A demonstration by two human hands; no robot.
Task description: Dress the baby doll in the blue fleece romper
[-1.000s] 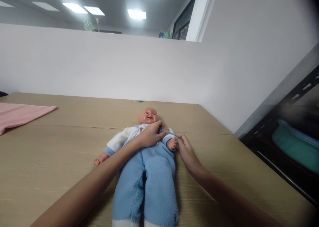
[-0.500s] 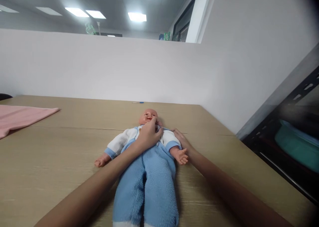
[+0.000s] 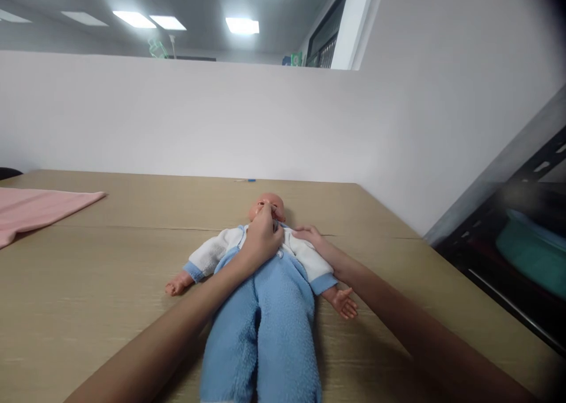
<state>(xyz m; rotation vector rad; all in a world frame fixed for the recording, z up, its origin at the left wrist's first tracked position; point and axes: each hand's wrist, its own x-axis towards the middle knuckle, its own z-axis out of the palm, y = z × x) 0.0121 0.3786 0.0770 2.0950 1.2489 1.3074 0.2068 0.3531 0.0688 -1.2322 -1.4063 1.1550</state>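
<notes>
A baby doll (image 3: 283, 326) lies on its back on the table, its head away from me. It wears a light blue fleece suit with white sleeves. My left hand (image 3: 263, 238) is at the doll's neck and upper chest, fingers curled and closed on it. Part of the doll's head (image 3: 272, 200) is hidden behind those fingers. On the doll's shoulder at the right rests my right hand (image 3: 312, 236), its fingers stretched over the white cloth. The nearer sleeve (image 3: 312, 264) lies beside my right wrist.
A pink cloth (image 3: 39, 208) is spread at the table's left. Near the back edge of the wooden table (image 3: 110, 308) lies a thin blue-and-white object (image 3: 250, 180). A white wall rises behind; a dark metal rack (image 3: 477, 273) stands at the right.
My right hand has moved from the outer side of the doll's sleeve onto its shoulder. The doll's arm there has swung outward and toward me. My left hand's fingers now cover more of the face.
</notes>
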